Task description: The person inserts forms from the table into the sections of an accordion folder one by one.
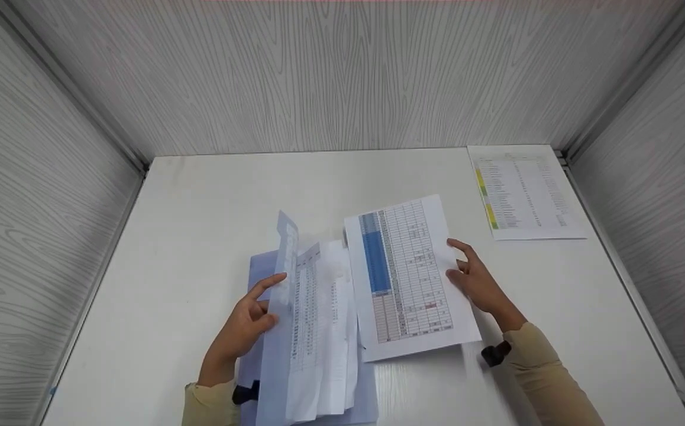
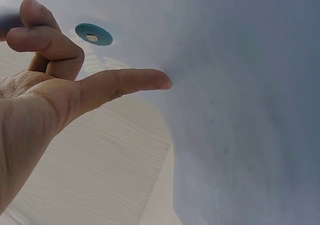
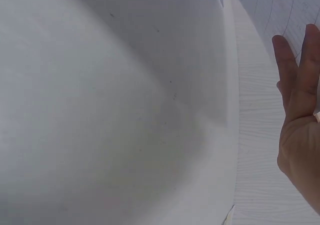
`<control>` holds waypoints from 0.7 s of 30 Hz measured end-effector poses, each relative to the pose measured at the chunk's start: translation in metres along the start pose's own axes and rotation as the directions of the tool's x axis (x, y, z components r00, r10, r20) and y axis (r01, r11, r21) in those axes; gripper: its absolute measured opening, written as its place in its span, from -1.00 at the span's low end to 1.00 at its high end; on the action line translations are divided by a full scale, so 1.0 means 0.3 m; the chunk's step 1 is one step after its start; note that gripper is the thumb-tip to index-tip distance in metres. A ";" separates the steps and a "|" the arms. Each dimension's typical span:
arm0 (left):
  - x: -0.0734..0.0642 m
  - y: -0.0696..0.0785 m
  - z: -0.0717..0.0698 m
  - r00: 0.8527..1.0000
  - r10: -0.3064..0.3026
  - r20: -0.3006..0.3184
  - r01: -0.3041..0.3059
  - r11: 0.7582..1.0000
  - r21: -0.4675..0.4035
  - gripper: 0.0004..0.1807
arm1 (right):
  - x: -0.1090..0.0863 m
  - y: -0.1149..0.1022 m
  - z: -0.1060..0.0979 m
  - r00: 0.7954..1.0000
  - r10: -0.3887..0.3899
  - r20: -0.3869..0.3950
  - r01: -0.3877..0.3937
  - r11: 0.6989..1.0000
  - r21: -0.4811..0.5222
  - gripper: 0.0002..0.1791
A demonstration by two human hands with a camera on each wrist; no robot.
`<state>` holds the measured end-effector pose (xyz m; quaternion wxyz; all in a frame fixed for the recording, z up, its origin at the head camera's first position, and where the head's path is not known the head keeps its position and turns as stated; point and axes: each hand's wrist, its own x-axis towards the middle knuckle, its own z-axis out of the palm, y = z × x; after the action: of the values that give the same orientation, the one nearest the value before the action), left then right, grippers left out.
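Note:
My left hand [image 1: 243, 322] holds the raised cover of a translucent pale-blue plastic document folder [image 1: 274, 355], index finger at its edge and thumb against its outer face. In the left wrist view the thumb presses the cover [image 2: 225, 110] near a round teal button [image 2: 94, 35]. Several loose printed papers [image 1: 333, 331] lie in the open folder. With thumb and fingers my right hand [image 1: 480, 285] holds the right edge of a printed table sheet [image 1: 413, 272] with blue and beige columns. This sheet tilts up beside the folder, its left edge close against the papers.
At the back right of the white table [image 1: 200, 236] lies another printed sheet [image 1: 523, 195] with a yellow and green strip. Grey wood-grain panels [image 1: 348, 77] enclose the table at the back and both sides.

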<state>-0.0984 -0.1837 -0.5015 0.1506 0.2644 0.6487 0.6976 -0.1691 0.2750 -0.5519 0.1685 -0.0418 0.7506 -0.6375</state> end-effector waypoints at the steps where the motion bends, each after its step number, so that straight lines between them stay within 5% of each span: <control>1: 0.000 -0.001 0.000 1.000 -0.004 -0.001 0.004 1.000 -0.004 -0.27 | 0.000 0.000 -0.004 1.000 -0.004 0.006 0.004 1.000 0.001 -0.28; 21: 0.009 -0.008 0.000 1.000 0.029 0.004 -0.029 1.000 0.007 -0.28 | -0.021 0.019 -0.018 0.997 -0.046 0.057 0.041 0.995 0.092 -0.27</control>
<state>-0.1009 -0.1820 -0.5033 0.1406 0.2757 0.6468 0.6971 -0.1641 0.2830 -0.5554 0.1782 -0.0692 0.7145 -0.6730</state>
